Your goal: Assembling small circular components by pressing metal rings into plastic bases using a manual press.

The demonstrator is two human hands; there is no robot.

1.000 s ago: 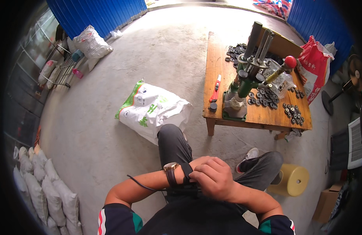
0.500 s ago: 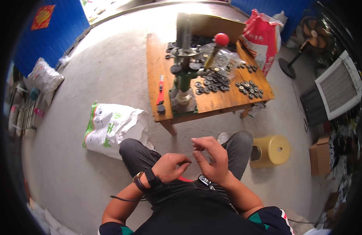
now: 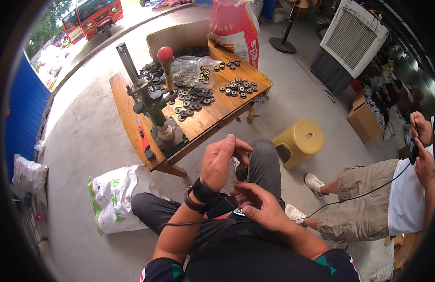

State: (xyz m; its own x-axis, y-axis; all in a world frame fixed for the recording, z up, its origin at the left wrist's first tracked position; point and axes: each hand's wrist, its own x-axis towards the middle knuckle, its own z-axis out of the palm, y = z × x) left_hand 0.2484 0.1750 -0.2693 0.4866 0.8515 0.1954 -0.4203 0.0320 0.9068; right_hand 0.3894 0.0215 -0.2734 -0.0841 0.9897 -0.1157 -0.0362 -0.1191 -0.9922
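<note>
Head view shows us both hands held above the lap, well apart from everything on the bench (image 3: 217, 113). We see the left hand (image 3: 220, 162) raised with its thumb up and its fingers loosely bent, with nothing that we can make out in its grip. The right hand (image 3: 263, 207) is half open, fingers apart, just beside a black box (image 3: 222, 206) at the left wrist; whether the fingertips touch it, we cannot tell. A black band (image 3: 203, 190) is already around that wrist, next to a brown strap (image 3: 194, 205), and a dark cable (image 3: 182, 224) runs across the forearm; we cannot say whether this gear is fully settled. As for the bench, we judge the handling there to be paused or not begun, since neither hand reaches for it. Round black parts (image 3: 195, 100) lie loose beside the green press (image 3: 155, 113), and a separate cluster of rings (image 3: 238, 87) lies nearer the right edge. Whether either group is finished, we cannot tell, nor whether a part sits in the press. More pieces show through a clear bag (image 3: 191, 70), so as we judge it plenty remains loose. A red cutter (image 3: 142, 135) lies unused left of the press. At the right, a co-worker (image 3: 415, 188) holds a small black object (image 3: 413, 153) with a cord of its own, apart from the wearer's hands.
</note>
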